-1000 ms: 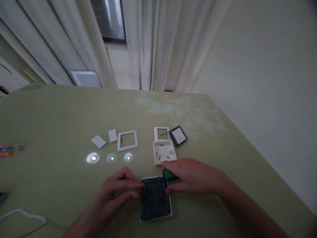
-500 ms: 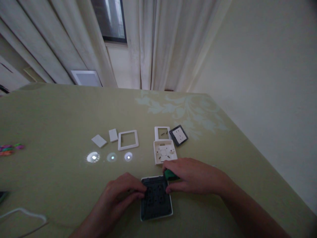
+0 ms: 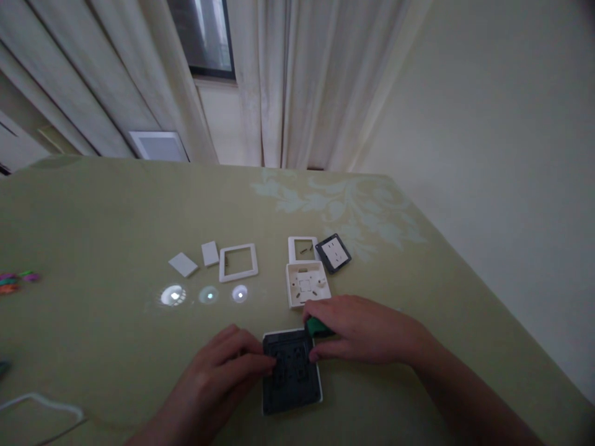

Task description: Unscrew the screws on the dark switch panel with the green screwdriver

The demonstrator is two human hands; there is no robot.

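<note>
A dark square panel with a white rim (image 3: 290,390), like the back of a wall switch, lies flat on the table before me. The closed fingertips of my left hand (image 3: 227,365) reach over its left edge and touch its face; whether anything is pinched there is hidden. My right hand (image 3: 357,331) is closed around a green object with a dark underside (image 3: 320,328) at the panel's upper right corner. Its thumb rests by the panel's right edge. Just behind that hand sits an open white wall box (image 3: 304,284).
Behind the box lie a white frame (image 3: 291,249) with small screws inside it and a dark-edged socket insert (image 3: 334,253). Farther left are another white frame (image 3: 255,260) and two white plates (image 3: 210,254). A white cable (image 3: 46,401) runs along the lower left; colourful bits (image 3: 9,282) lie beyond.
My left hand has shifted slightly, its fingers now lower and flatter over the panel's left edge. My right hand keeps its grip on the green object. The whole view has drifted a little.
</note>
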